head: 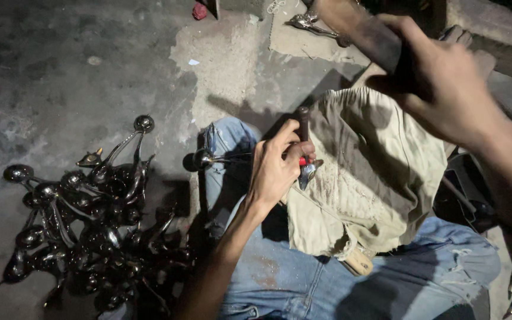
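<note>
My left hand [277, 166] is closed around a dark punch-like tool [303, 122] held upright, and it also pins a shiny metal piece [208, 159] with a ball end against a beige cloth [374, 172] spread over my knee. My right hand [440, 83] is raised at the upper right, gripping a thick wooden hammer handle [362, 29]; the hammer head is out of view. Both hands are over my legs in blue jeans [303, 278].
A heap of shiny dark metal pieces with ball ends [84, 225] lies on the concrete floor at the left. Another metal piece [312, 25] rests at the top centre. A small red object [200, 10] sits near the top edge.
</note>
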Motion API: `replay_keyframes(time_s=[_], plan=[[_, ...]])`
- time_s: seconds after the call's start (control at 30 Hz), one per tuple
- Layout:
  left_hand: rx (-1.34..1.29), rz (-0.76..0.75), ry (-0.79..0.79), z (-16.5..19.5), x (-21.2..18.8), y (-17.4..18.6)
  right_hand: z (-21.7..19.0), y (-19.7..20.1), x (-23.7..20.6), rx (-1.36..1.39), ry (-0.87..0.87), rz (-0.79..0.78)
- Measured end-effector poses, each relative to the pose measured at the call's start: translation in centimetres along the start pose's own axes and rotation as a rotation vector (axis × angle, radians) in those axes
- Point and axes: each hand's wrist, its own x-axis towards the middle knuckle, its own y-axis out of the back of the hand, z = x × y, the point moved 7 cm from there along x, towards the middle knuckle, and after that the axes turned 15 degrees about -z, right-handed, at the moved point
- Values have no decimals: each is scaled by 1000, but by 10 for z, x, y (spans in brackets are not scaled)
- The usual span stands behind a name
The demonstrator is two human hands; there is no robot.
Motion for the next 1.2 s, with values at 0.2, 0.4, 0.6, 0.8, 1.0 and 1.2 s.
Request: replay_keyframes(time_s=[0.2,0.4,0.6,0.8,1.0,1.2], plan=[[42,18,-39,7,-3,0,5,-13,5,-107,-248,-381],[57,34,7,3,-4,-2,-2,-18,3,-230,-239,-573],[-8,30,-22,1,-5,-3,-12,6,7,48,-55,-166],[163,100,-43,4,-12,-3,-20,19,3,-63,-13,-101],[165,120,-105,3,-15,-5,-5,-16,-3,-276,-201,-467],[171,129,-146,5,-16,-5,-8,-4,-1,-37,-91,-291]])
